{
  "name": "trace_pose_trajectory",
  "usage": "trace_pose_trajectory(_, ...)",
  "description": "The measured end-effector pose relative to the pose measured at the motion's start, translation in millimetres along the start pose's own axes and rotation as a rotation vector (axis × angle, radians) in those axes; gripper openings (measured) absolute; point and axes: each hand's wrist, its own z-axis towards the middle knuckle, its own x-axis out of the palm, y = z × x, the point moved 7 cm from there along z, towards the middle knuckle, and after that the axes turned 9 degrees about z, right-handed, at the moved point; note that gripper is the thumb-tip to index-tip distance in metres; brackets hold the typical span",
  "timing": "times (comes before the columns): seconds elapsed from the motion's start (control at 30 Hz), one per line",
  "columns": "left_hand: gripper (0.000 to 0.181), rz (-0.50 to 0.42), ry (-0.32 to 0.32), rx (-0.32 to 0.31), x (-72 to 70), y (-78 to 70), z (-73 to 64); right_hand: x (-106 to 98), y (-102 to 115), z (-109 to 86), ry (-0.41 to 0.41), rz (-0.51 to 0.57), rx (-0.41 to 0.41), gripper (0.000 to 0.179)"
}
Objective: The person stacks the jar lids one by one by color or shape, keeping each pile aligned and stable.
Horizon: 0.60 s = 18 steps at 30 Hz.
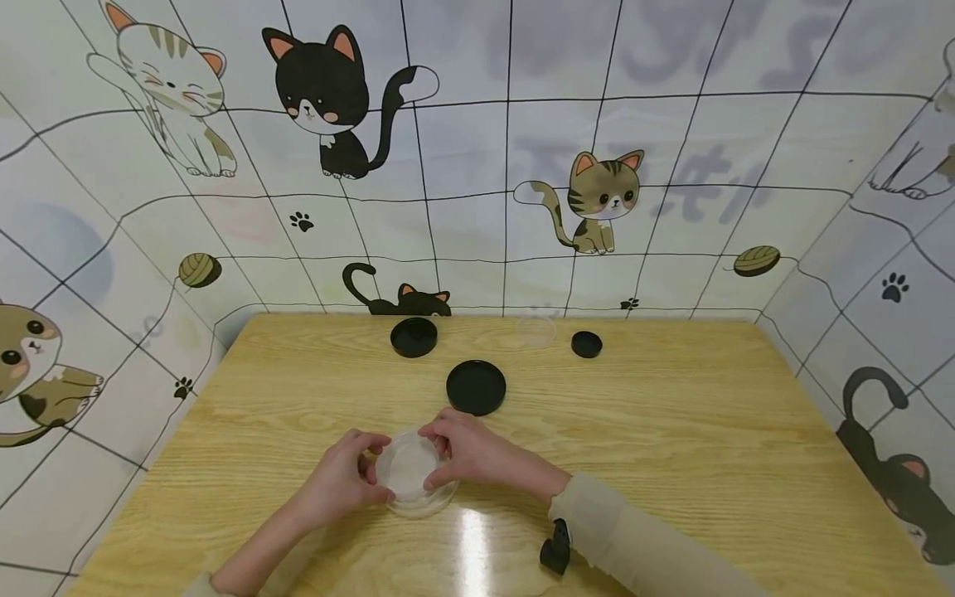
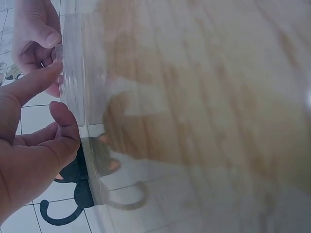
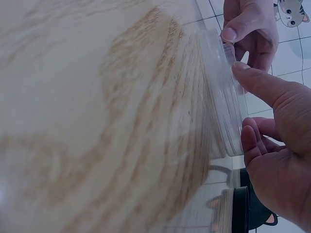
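Near the front of the table, my left hand and right hand grip opposite edges of a clear round plastic dish. Beneath it a wider clear dish shows its rim on the table. In the left wrist view the clear stack appears edge-on, fingers and thumb of the left hand at its rim. The right wrist view shows the right hand curled at the edge of the same clear stack. Whether the upper dish sits fully inside the lower one, I cannot tell.
Just beyond the hands lies a large black round dish. Farther back are a medium black dish, a small black dish and a faint clear dish. A cat-patterned backdrop stands behind the wooden table.
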Motion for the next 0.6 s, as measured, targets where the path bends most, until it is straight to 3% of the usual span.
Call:
trace_pose_trajectory(0.37, 0.07, -0.026, 0.004, -0.005, -1.6, -0.3, 0.2, 0, 3, 0.3, 0.0, -0.017, 0.0, 0.064)
trace_pose_trajectory(0.6, 0.075, -0.024, 0.026, 0.008, -10.9, -2.6, 2.6, -9, 7, -2.7, -0.026, 0.093, -0.028, 0.067)
